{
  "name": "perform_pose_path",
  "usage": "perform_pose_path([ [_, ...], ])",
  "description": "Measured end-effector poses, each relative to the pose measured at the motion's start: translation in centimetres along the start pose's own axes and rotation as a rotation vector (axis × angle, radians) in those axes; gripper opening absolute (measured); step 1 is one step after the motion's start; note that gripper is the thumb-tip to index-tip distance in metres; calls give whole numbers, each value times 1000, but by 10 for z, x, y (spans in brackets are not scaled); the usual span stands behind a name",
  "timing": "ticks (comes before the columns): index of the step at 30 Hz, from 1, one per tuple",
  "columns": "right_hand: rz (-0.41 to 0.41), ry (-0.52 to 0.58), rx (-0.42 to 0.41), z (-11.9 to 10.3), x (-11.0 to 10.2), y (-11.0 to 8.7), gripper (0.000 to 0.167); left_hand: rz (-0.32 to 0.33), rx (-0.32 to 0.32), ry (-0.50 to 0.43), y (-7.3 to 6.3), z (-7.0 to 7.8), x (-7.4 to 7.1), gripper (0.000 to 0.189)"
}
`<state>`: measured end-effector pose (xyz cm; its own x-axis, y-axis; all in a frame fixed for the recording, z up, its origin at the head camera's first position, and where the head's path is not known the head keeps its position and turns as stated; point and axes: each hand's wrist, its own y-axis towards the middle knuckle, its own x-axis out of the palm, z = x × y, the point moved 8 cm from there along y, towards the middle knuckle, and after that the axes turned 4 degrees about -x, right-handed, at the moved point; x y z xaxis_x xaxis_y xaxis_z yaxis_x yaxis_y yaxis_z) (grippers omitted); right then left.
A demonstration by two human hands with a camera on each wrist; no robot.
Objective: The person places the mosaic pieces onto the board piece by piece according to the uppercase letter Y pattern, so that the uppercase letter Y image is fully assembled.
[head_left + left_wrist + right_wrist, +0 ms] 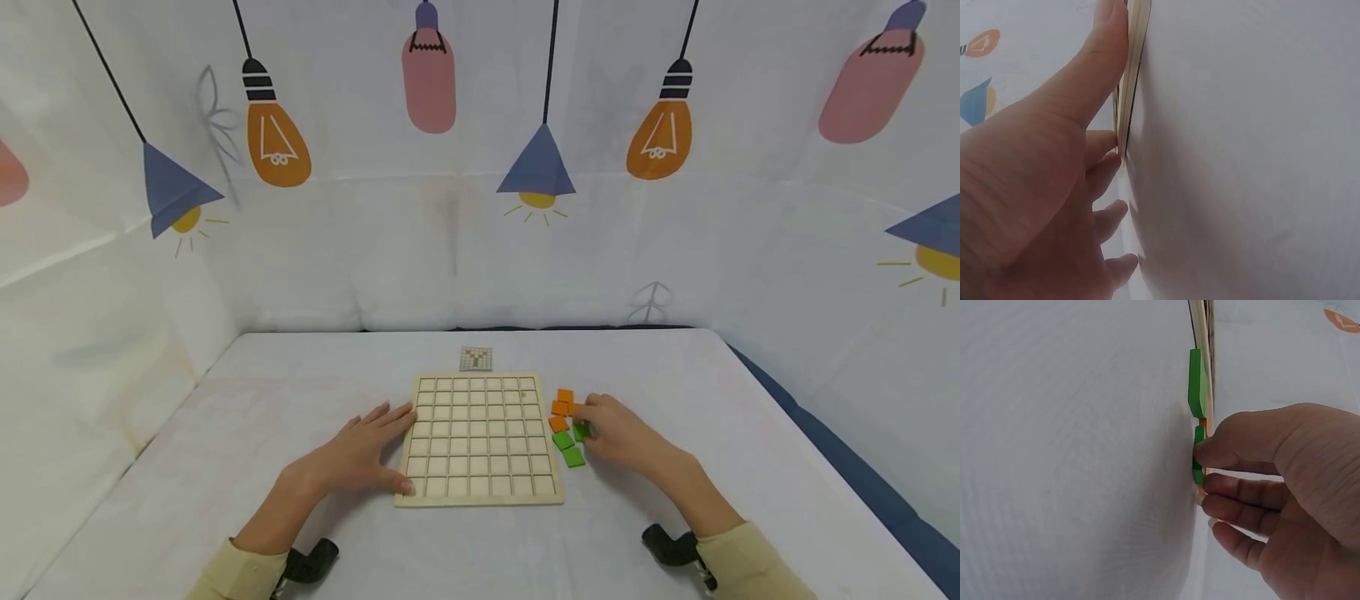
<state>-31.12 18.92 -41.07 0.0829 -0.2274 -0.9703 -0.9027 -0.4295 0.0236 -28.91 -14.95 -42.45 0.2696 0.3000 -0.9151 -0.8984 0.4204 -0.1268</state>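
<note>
A pale sheet (450, 267) printed with lamps and bulbs closes off the room behind the far edge of the table, and dark blue fabric (855, 483) shows along the right edge. The table (667, 367) has a smooth white top with rounded far corners.

Midway between its left and right edges lies the wooden grid board (480, 439), flat and roughly square. It looks stiff, thin and fairly light, liable to slide, so its rim is the natural place to steady it.

The person's left hand (358, 454) does that, fingers spread wide along the left rim, thumb at the near-left corner. The right hand (618, 431) is drawn in narrow over the tiles by the right rim; its thumb touches one green tile (1199, 475), though I cannot tell whether the tile is pinched.

A small patterned card (476, 359) lies beyond the board's far rim.

Smallest are the orange tiles (559, 407) and green tiles (573, 457): hard, feather-light, probably slick, best taken by opposite edges with thumb and fingertip.
</note>
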Motion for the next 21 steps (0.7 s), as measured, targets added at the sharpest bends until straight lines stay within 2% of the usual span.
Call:
perform_pose_path([
  [7,4,15,-18,0,0,-4,26,-13,-10,2,0,0,1,116],
  [21,0,33,6,1,-2,-5,26,-41,-26,-6,-1,1,2,120],
])
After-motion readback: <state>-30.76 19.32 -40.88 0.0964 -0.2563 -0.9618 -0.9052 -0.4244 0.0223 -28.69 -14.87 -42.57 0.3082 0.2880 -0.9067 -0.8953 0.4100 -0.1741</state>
